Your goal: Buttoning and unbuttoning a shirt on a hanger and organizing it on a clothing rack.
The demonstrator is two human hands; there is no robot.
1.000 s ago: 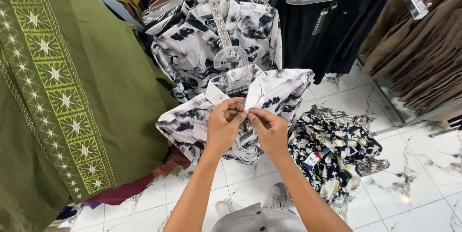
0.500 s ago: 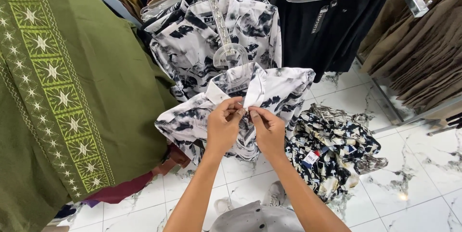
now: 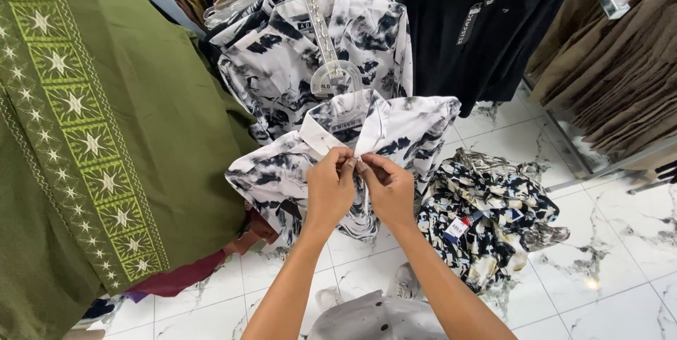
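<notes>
Left hand (image 3: 330,188) and right hand (image 3: 386,188) pinch the black-and-white printed shirt (image 3: 402,132) (on a clear hanger (image 3: 337,75)), apparently at a button.

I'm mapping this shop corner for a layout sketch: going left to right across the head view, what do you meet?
Green embroidered garment → left hand → right hand, both pinching the white-and-black shirt just below its collar → heap of patterned shirts on the floor → brown garments on the rack.

Person, head view: left hand (image 3: 330,188) and right hand (image 3: 388,186) are showing bare, no gloves, rings or watch; forearms are showing unsleeved; grey garment with dark buttons (image 3: 377,319) is covering the torso below.
</notes>
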